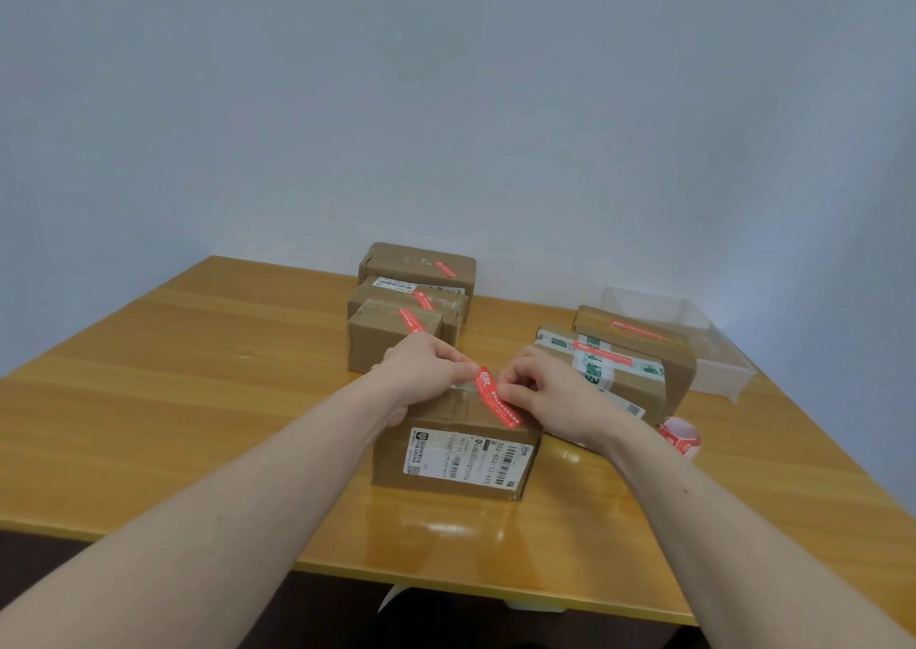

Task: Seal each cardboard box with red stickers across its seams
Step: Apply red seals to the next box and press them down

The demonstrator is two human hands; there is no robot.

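Glossy wooden table (198, 400) against a pale wall (446, 103): left hand (426, 368) and right hand (545, 390) are pinching a red sticker (498, 397) onto a cardboard box (446, 480).

Six cardboard boxes (453, 455), six red stickers (498, 397), one sticker roll (680, 436), one clear tray (714, 346), two hands (426, 368).

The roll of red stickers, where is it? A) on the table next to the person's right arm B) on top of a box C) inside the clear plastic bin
A: the roll of red stickers lies on the wooden table, just beside the right forearm.
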